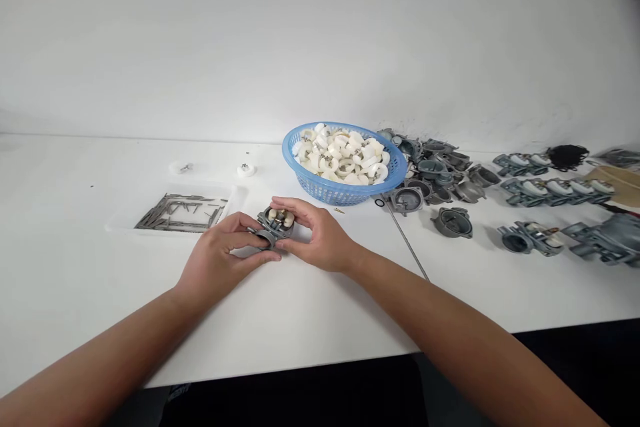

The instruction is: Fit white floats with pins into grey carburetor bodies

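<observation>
Between my two hands is a grey metal carburetor body with a cream-white float showing on its upper side. My left hand wraps round its round bore end, thumb below and fingers on the near left. From the right, my right hand grips the float end, with fingers over the far side and thumb at the near side. To the left lies a shallow white tray of thin metal pins. Behind my hands stands a blue plastic basket heaped with white floats.
Two loose white floats, one here, lie behind the tray. A small brass piece, a black ring and a thin metal rod lie near the basket. Grey bowls and rows of carburetor bodies spread rightward.
</observation>
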The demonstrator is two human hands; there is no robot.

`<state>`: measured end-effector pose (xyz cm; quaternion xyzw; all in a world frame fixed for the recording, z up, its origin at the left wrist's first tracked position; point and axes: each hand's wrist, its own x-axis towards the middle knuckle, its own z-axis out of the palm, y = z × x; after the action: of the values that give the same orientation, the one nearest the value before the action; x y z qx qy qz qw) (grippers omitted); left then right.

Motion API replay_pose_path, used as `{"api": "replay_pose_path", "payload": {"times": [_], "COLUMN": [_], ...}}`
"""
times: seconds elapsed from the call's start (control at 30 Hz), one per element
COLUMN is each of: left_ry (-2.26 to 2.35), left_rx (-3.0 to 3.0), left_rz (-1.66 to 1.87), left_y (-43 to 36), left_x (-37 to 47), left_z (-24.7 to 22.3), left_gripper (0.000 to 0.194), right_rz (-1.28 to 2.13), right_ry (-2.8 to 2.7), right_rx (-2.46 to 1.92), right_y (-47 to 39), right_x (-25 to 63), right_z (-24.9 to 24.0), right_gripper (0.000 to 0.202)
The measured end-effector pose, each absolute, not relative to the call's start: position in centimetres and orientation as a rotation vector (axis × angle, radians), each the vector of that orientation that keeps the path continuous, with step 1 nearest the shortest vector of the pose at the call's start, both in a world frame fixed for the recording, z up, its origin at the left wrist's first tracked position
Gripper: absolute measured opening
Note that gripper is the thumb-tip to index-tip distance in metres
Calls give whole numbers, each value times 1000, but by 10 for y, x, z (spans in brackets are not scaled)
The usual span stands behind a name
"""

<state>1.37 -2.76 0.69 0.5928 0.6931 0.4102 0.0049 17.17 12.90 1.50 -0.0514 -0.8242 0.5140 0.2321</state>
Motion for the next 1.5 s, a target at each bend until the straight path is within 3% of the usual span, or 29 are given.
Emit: {"api": "replay_pose_path", "payload": {"times": [0.1, 0.37, 0.63, 0.9, 1.03, 1.13, 1.3, 1.5], "left_ry": [2218, 2127, 2078, 2101, 2137, 2242, 2265, 2127], "left_rx": [1813, 1722, 1712, 1641, 1544, 1483, 1615, 1736], "left_rz": [1247, 1014, 1226, 1248, 1245, 1228, 1231, 1168], "left_y": [-29, -32, -31, -33, -33, -33, -31, -21], "left_x": [15, 8, 9, 13, 14, 15, 18, 16], "left_z": [7, 3, 3, 11, 12, 13, 14, 11], "left_gripper": [36, 35, 26, 20, 18, 27, 64, 51], "right_rz": [1310, 1316, 1292, 1353, 1358, 1404, 1451, 1585], "right_ry": [-2318, -2289, -2293, -2211, -2186, -2161, -2088, -2061], "right_rx": [-171, -187, -216, -87, -98, -135, -190, -154], "right_y": [133, 140, 136, 129, 126, 124, 123, 120], "right_x": [173, 182, 185, 184, 184, 182, 179, 179], "right_z": [18, 22, 21, 22, 22, 22, 23, 28], "right_gripper": [63, 72, 67, 90, 91, 89, 82, 78]}}
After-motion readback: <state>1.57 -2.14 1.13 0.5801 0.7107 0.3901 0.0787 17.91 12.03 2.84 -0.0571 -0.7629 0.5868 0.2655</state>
